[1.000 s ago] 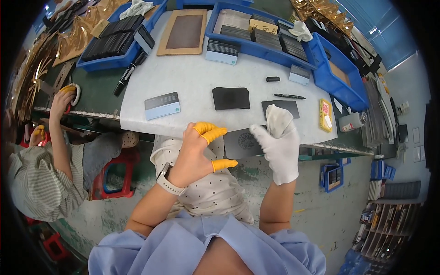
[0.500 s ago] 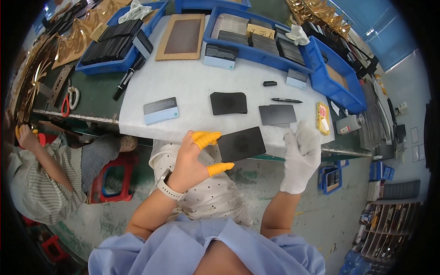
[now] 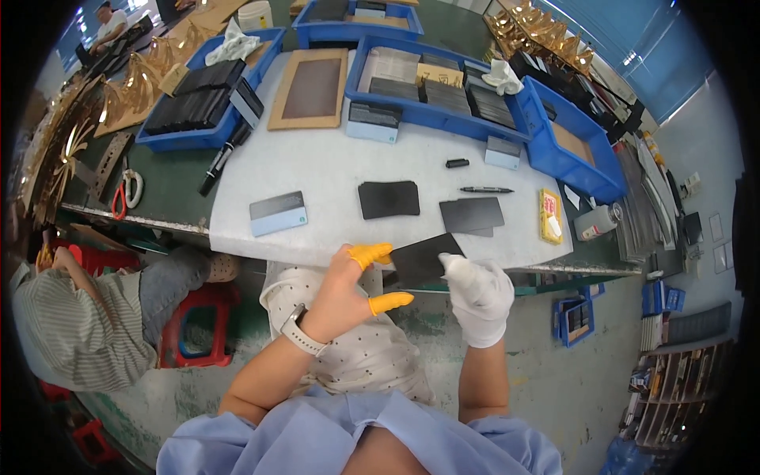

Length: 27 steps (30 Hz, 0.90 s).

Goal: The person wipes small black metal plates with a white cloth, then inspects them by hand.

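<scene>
Hands: we hold one dark flat sheet (image 3: 419,260) between both hands, just off the near edge of the white table mat (image 3: 332,170).
Left hand (image 3: 348,285): bare, with orange finger covers (image 3: 370,254) on the fingertips; we see it closed on the sheet's left edge, one covered finger above and one below.
Right hand (image 3: 477,291): in a white glove, fingers pinched on the sheet's right corner, at 3 o'clock from the left hand.
Mat: at 12 o'clock from the sheet lie a black rounded pad (image 3: 389,199), a second dark sheet (image 3: 472,214) and a black pen (image 3: 485,189); at 10 o'clock, a grey and pale blue block (image 3: 278,214).
Left blue tray (image 3: 180,139): at 11 o'clock, holding rows of black sheets, with a crumpled white cloth (image 3: 232,44) at its far end.
Middle blue tray (image 3: 439,119): at 12 o'clock, packed with stacks of dark sheets and one tan card.
Right blue bin (image 3: 573,165): at 1 o'clock; we see a brown board inside.
Brown board (image 3: 310,89): between the trays, carrying a dark rectangle.
Green bench: scissors (image 3: 125,190) at 10 o'clock.
Another person (image 3: 75,321): in a striped shirt, seated at 9 o'clock beside a red stool (image 3: 194,324).
</scene>
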Each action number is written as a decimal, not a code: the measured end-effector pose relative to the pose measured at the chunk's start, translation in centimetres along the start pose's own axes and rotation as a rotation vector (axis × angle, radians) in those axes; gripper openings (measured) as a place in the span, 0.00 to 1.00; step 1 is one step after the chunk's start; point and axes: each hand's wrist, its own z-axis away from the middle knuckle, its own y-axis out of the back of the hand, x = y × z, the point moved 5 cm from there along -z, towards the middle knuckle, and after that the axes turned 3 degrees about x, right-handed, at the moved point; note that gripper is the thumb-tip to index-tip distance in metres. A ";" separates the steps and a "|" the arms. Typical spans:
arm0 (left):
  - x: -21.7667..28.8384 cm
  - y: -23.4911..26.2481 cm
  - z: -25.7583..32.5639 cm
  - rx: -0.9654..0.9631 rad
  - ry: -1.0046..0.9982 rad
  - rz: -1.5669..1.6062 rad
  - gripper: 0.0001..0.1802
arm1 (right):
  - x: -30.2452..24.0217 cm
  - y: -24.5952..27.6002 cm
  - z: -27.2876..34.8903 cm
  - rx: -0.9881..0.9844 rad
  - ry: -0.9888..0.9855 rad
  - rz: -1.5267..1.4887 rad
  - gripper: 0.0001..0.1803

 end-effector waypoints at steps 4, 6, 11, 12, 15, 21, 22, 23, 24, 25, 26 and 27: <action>-1.2 0.7 -3.1 0.077 -0.213 -0.339 0.39 | 5.0 0.4 1.1 0.236 -0.250 -0.032 0.16; -2.6 1.2 -5.4 0.085 -0.211 -0.361 0.39 | 7.9 0.0 1.4 0.276 -0.334 -0.008 0.18; -4.3 2.5 -8.8 0.062 -0.073 -0.606 0.40 | 11.2 -0.8 4.6 0.242 -0.783 -0.114 0.24; -4.7 2.5 -9.0 0.007 -0.007 -0.648 0.40 | 10.9 -0.5 4.8 0.243 -0.779 -0.116 0.24; -5.1 2.7 -9.7 -0.087 0.053 -0.679 0.40 | 10.4 0.6 5.6 0.347 -0.802 -0.140 0.23; -4.6 3.0 -10.2 -0.067 0.048 -0.678 0.39 | 9.5 0.7 7.2 0.281 -0.946 -0.093 0.23; -4.5 2.9 -10.2 -0.062 0.043 -0.677 0.39 | 9.3 0.7 7.4 0.284 -0.940 -0.093 0.23; -4.6 2.7 -10.1 -0.065 0.043 -0.692 0.39 | 8.9 0.7 7.5 0.349 -0.881 -0.117 0.19; -4.6 2.6 -10.1 -0.069 0.044 -0.710 0.39 | 8.4 0.7 7.3 0.413 -0.823 -0.144 0.14; -4.5 2.4 -10.0 -0.064 0.041 -0.710 0.39 | 8.2 0.5 7.1 0.415 -0.818 -0.145 0.14; -4.3 2.2 -10.0 -0.041 0.019 -0.698 0.38 | 8.2 0.3 7.3 0.485 -0.872 -0.279 0.15; -4.1 2.2 -9.9 -0.020 -0.003 -0.686 0.37 | 8.0 0.2 7.4 0.554 -0.925 -0.414 0.16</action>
